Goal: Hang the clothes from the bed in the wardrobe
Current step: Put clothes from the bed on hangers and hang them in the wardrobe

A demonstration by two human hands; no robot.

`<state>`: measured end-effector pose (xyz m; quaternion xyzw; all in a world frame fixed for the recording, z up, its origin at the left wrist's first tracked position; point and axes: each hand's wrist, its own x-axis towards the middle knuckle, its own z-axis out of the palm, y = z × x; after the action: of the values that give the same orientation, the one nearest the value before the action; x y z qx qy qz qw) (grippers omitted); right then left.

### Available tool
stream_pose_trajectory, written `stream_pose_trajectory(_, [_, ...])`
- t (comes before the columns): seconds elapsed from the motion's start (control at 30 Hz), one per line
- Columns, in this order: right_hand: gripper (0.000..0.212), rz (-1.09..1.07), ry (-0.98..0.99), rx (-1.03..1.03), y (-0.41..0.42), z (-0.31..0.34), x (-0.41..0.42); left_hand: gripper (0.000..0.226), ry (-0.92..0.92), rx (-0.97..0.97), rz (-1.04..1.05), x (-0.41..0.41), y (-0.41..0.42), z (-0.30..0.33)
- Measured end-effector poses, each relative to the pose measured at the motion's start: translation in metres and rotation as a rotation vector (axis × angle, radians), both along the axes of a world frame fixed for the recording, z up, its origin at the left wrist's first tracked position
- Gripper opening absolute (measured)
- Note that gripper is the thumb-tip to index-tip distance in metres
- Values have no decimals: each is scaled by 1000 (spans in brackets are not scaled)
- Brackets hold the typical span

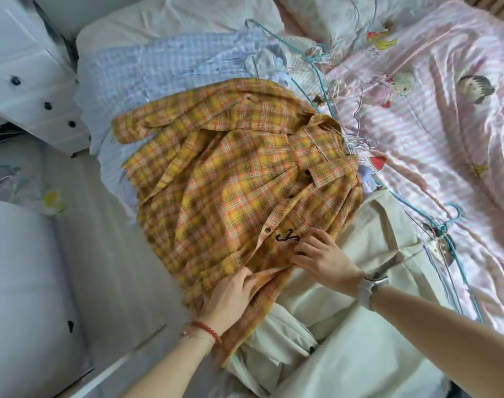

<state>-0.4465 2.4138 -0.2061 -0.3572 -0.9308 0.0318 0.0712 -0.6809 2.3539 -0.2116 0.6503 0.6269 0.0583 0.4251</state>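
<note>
Three garments are lying on the bed [445, 116], none hung yet: a yellow plaid shirt [230, 179] on top, a blue checked one [136, 67] beyond it, a cream one [359, 282] nearer. The left hand [230, 297] is pinching the plaid shirt's hem, while the right hand [322, 257] is resting on it, fingers slightly bent. Wire hangers [316, 61] are waiting beside the pile; no wardrobe rail is showing.

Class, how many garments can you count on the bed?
3: a yellow plaid shirt in the middle, a blue checked shirt beyond it, a cream garment nearest; others may lie hidden underneath.
</note>
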Motion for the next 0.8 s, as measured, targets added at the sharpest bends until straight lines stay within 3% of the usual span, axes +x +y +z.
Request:
stream_pose_trajectory(0.07, [4,-26,99,25,18,14,-17,12,-106,14,103,-14,16,9])
stream_pose_trajectory(0.1, [12,-63,143,34,27,23,-28,11,-113,72,149,-22,27,14])
stream_pose_trajectory(0.2, [19,-199,245,79,56,48,-64,15,22,358,240,-47,62,34])
stream_pose_trajectory(0.27, [19,-344,165,7,70,60,-86,24,78,483,272,-59,86,46])
stream_pose_trajectory(0.4, [59,-418,-152,-392,69,62,-107,45,373,334,148,-68,95,50])
stream_pose_trajectory(0.47, [62,-413,-174,-451,53,60,-105,50,443,276,138,-67,75,48])
stream_pose_trajectory(0.8, [48,-259,61,-313,-66,88,-124,46,492,496,370,-66,-69,83])
